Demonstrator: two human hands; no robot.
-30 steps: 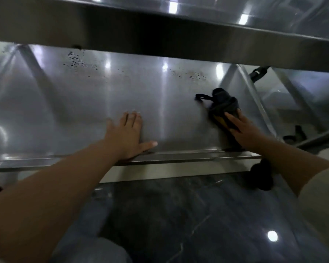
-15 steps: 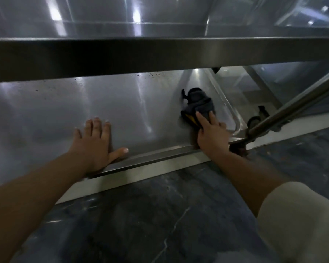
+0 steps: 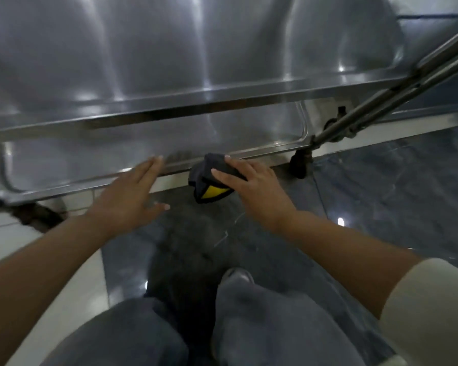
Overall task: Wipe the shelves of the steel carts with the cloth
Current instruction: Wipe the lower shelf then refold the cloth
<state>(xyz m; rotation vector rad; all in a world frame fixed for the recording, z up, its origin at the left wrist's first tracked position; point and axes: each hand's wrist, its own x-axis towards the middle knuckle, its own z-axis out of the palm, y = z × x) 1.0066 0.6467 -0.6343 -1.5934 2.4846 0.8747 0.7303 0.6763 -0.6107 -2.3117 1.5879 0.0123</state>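
The steel cart (image 3: 222, 96) fills the upper view, its upper shelf (image 3: 169, 48) broad and glossy with reflections, its lower shelf (image 3: 249, 133) showing beneath a raised rim. Below lies dark marble floor (image 3: 381, 194), with the person's grey-trousered knees at the bottom edge.

The left hand (image 3: 130, 199) is flat, fingers straight and together, reaching toward the lower shelf's front rim; motion blur makes it unclear whether it touches.

The right hand (image 3: 251, 186) holds the cloth (image 3: 212, 178) at that front rim, fingers curled over it. The cloth is a dark bundle with a yellow patch: soft, light and limp, likely to bunch or unfold, so it is best gripped across the whole wad and pressed flat for contact.
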